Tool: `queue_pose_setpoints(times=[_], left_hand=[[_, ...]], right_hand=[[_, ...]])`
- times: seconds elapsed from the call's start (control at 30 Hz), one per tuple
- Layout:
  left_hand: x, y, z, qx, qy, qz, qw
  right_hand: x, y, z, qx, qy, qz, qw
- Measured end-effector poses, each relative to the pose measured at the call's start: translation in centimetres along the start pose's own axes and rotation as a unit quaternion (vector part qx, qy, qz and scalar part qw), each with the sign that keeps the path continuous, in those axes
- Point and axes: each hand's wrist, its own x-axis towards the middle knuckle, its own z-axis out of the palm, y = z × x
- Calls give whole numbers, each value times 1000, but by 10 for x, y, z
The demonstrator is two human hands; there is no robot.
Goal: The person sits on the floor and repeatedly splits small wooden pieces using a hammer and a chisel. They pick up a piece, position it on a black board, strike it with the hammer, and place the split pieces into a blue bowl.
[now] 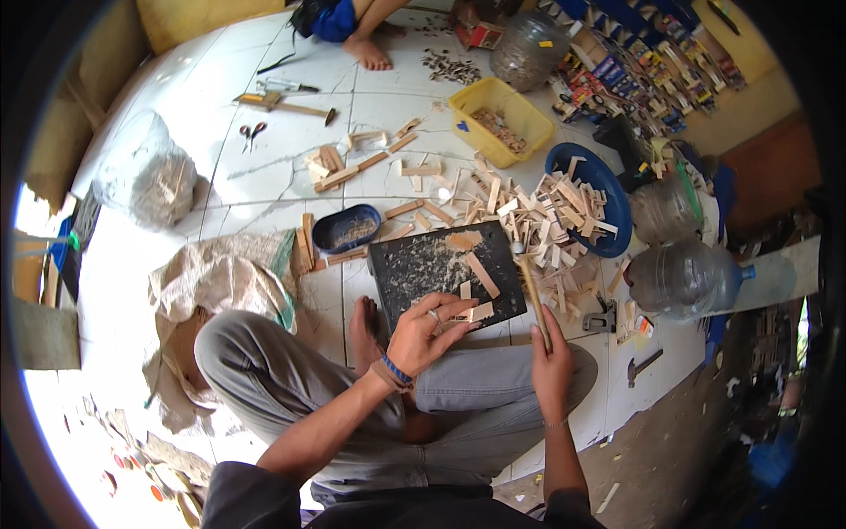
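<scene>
My left hand (425, 339), with a ring and wrist bands, pinches a small pale wooden piece (480, 312) at the near edge of a black board (397, 279). My right hand (552, 363) is closed around the wooden handle of a slim hammer (537, 301), its small metal head pointing away beside the board's right edge. Wood dust and a loose flat wooden strip (482, 275) lie on the board. The board rests in front of my crossed legs.
A heap of wooden pieces (538, 207) spills beside a blue basin (619, 196). Beyond stands a yellow tub (456, 104). A blue oval tray (319, 231), scissors (253, 135), a second hammer (646, 367) and large plastic bottles (674, 275) surround me. Another person's foot (367, 55) shows at the back.
</scene>
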Motion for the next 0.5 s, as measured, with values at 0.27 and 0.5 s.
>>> queue_pose_setpoints(times=[0.27,0.5], left_hand=[[8,17,-6,-9,38,-14,999],[6,18,-8,117,28,56,991]], right_hand=[[32,35,47,-119,82,-138,980],[9,-10,42,110,6,-122,986]])
